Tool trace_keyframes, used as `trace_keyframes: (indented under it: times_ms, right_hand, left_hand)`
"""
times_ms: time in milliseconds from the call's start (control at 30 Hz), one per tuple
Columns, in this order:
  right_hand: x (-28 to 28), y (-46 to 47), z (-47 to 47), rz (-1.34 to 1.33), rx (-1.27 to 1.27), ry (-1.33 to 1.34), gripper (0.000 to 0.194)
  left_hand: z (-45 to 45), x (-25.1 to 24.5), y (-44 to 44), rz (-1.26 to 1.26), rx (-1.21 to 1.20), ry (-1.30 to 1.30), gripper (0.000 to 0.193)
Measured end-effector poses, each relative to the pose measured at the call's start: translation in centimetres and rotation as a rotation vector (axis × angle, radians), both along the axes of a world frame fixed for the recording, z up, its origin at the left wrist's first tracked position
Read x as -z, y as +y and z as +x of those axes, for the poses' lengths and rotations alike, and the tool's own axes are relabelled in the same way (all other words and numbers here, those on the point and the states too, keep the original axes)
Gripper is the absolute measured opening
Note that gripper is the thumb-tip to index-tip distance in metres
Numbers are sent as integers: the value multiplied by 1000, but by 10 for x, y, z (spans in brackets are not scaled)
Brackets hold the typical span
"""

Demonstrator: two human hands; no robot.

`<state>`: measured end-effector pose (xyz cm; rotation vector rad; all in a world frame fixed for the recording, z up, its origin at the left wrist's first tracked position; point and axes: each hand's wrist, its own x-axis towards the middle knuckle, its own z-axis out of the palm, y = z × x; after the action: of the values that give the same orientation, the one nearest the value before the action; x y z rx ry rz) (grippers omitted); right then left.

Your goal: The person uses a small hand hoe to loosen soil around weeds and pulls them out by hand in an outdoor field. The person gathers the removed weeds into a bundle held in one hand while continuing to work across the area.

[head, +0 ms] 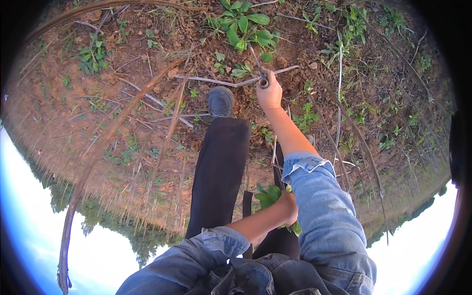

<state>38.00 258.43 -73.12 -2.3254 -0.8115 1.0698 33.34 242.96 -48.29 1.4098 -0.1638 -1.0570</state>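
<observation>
My right hand [270, 93] is wrapped around a small digging tool [257, 61] with a hollow round handle end. Its narrow metal blade points away from me, and the tip meets the soil at the base of a broad-leaved green plant [241, 27]. Close to my right thigh, my left hand [289, 208] grips a bunch of green leaves [268, 196]. My right forearm and sleeve partly cover that hand, so its fingers are mostly hidden.
Dry stalks lie on the reddish soil, including a bent pale stalk [236, 84] below the tool. Tall brown stems [107, 138] rise at my left, with more [354, 129] at my right. My dark shoe [220, 101] stands on the ground. Small weeds [94, 55] grow around.
</observation>
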Motion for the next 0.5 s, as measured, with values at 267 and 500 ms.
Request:
trace_keyframes:
  times_ms: [267, 500]
  right_hand:
    - [33, -14, -2, 52, 11, 31, 54]
    - [-22, -7, -8, -42, 28, 111, 50]
  left_hand:
    - [-5, 4, -3, 28, -209, -20, 66]
    - [-12, -1, -8, -68, -252, -47, 73]
